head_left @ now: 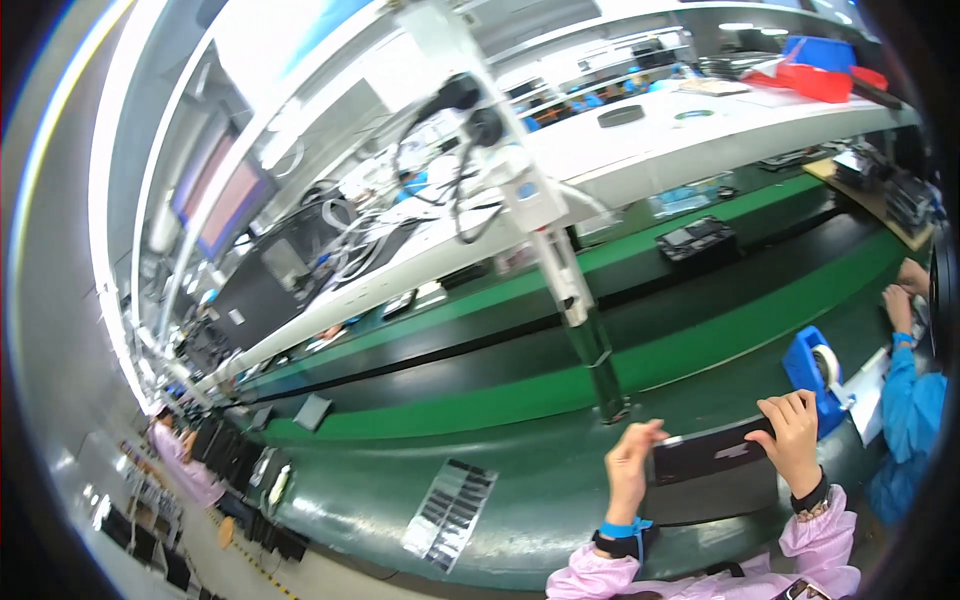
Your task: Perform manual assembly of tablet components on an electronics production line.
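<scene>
Both my hands hold a dark, glossy, flat rectangular panel (712,490) above the green worktop. My left hand (628,468) is closed at its upper left corner, with the thumb and fingers by the edge. At the upper right corner my right hand (790,432) grips the panel, its thumb over the front face. A small pale patch shows on the panel's face near that thumb; what exactly the panel is, I cannot tell. A blue tape dispenser (806,365) stands just beyond my right hand.
A sheet of black strips (450,512) lies left on the worktop (350,490). A metal post (600,370) rises ahead of my hands. Past it, a black tray (695,240) sits on the conveyor line. A co-worker's blue sleeve (912,405) is close at right; another person (185,460) stands far left.
</scene>
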`<state>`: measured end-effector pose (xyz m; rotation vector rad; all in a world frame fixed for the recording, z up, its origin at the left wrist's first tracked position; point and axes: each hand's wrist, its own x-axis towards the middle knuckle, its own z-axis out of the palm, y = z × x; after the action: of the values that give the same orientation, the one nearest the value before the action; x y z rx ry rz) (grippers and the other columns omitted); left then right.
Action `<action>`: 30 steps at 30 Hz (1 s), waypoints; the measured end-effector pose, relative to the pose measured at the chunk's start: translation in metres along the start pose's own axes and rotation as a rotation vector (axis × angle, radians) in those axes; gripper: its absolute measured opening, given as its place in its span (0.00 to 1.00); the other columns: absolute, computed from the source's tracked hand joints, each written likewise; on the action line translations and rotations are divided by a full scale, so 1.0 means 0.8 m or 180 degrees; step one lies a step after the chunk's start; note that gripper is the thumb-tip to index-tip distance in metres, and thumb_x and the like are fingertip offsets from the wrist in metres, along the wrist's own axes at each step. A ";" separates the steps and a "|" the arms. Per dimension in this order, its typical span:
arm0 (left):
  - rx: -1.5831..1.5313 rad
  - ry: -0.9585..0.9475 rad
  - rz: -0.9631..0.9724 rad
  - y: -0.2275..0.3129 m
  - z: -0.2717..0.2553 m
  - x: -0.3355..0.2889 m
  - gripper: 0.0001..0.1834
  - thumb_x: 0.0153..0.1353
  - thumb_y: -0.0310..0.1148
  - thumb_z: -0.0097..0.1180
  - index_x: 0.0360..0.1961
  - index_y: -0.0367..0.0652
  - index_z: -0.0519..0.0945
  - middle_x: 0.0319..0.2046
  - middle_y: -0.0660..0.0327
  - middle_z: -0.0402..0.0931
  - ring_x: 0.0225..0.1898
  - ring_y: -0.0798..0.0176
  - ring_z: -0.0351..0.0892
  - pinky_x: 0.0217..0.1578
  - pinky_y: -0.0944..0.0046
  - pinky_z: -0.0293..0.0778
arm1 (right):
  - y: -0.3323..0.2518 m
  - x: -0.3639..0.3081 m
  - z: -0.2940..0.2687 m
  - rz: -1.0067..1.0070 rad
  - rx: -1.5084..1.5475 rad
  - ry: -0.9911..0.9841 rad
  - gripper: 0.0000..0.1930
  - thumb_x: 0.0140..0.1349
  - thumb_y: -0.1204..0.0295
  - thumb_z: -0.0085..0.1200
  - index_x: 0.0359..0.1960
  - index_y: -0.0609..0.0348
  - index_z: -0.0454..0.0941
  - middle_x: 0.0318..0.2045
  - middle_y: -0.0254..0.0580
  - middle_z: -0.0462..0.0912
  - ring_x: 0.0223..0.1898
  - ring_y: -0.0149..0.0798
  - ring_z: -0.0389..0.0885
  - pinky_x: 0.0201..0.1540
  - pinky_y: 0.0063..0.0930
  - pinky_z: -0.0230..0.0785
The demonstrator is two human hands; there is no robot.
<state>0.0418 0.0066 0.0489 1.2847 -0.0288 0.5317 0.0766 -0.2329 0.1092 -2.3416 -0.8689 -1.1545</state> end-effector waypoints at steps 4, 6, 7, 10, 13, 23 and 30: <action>0.0368 0.0358 0.0129 0.024 0.024 -0.007 0.13 0.66 0.31 0.46 0.36 0.31 0.79 0.23 0.65 0.68 0.26 0.73 0.66 0.33 0.72 0.66 | 0.031 -0.050 -0.020 0.1110 0.0365 0.0219 0.10 0.57 0.66 0.51 0.31 0.61 0.76 0.28 0.42 0.76 0.35 0.45 0.72 0.44 0.37 0.58; 0.0540 0.0612 -0.0024 0.019 0.027 -0.020 0.18 0.68 0.36 0.40 0.36 0.33 0.79 0.27 0.63 0.71 0.34 0.69 0.70 0.40 0.68 0.64 | 0.031 -0.067 -0.014 0.1830 0.1364 0.0338 0.12 0.65 0.70 0.43 0.28 0.62 0.76 0.27 0.41 0.77 0.36 0.40 0.73 0.44 0.32 0.60; 0.0303 0.0715 0.0075 0.013 0.030 -0.026 0.17 0.68 0.36 0.40 0.37 0.34 0.78 0.31 0.62 0.73 0.37 0.68 0.70 0.43 0.67 0.63 | 0.024 -0.075 -0.015 0.2414 0.2046 0.0485 0.12 0.65 0.70 0.42 0.29 0.63 0.76 0.29 0.40 0.78 0.38 0.39 0.74 0.46 0.32 0.61; -0.0006 0.1439 -0.0191 -0.015 0.023 -0.055 0.14 0.66 0.35 0.40 0.42 0.37 0.75 0.43 0.59 0.72 0.47 0.67 0.68 0.50 0.66 0.60 | -0.014 -0.073 -0.013 0.3242 0.3256 0.1282 0.15 0.65 0.65 0.41 0.33 0.64 0.76 0.36 0.42 0.79 0.45 0.36 0.74 0.54 0.27 0.58; -0.0506 0.1114 -0.0905 -0.031 0.012 -0.089 0.17 0.65 0.33 0.41 0.52 0.37 0.68 0.53 0.58 0.67 0.58 0.63 0.62 0.60 0.63 0.54 | -0.015 -0.114 -0.024 0.3770 0.4824 0.2109 0.20 0.64 0.66 0.41 0.53 0.65 0.70 0.58 0.44 0.69 0.64 0.37 0.60 0.64 0.30 0.50; 0.0190 -0.0767 -0.0937 0.036 -0.011 -0.122 0.35 0.49 0.14 0.49 0.61 0.43 0.62 0.70 0.54 0.41 0.70 0.55 0.43 0.66 0.58 0.44 | -0.017 -0.150 -0.069 0.4583 0.5216 0.0499 0.34 0.53 0.86 0.51 0.64 0.69 0.54 0.68 0.48 0.50 0.70 0.39 0.43 0.68 0.31 0.40; 0.0078 -0.0591 -0.1215 0.021 0.005 -0.067 0.35 0.56 0.21 0.48 0.67 0.41 0.54 0.69 0.55 0.46 0.70 0.61 0.41 0.67 0.66 0.36 | 0.004 -0.120 -0.041 0.3161 0.4097 -0.0750 0.37 0.51 0.86 0.50 0.66 0.51 0.57 0.70 0.48 0.40 0.71 0.40 0.36 0.69 0.33 0.35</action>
<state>-0.0113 -0.0133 0.0485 1.3202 0.0675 0.0853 0.0155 -0.2888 0.0506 -1.3886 -0.2133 0.1540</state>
